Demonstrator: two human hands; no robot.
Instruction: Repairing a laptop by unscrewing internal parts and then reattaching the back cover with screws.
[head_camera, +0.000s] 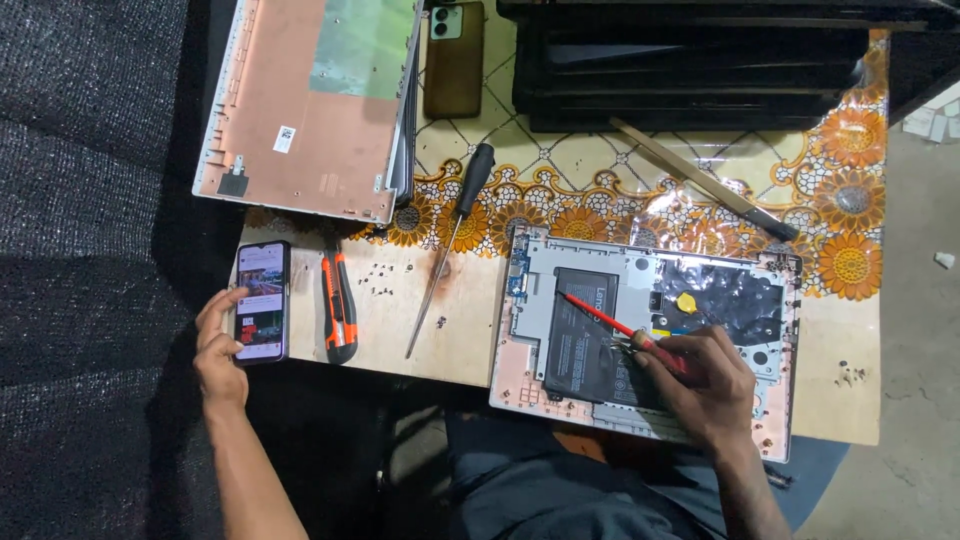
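Observation:
An opened laptop base (640, 270) lies on the table with its black battery (580, 335) exposed. My right hand (700, 385) rests on it, gripping a red-handled screwdriver (600, 312) whose tip points up-left over the battery. My left hand (218, 345) touches the edge of a lit smartphone (262, 300) lying flat at the table's left edge, thumb on its screen.
An orange utility knife (338, 305) lies beside the phone. A black-handled long screwdriver (450, 240) lies mid-table among loose screws (380, 272). A laptop bottom cover (300, 110) sits upper left, another phone (455, 60) beside it, stacked black laptops (690, 70) behind, a flat metal file (700, 180).

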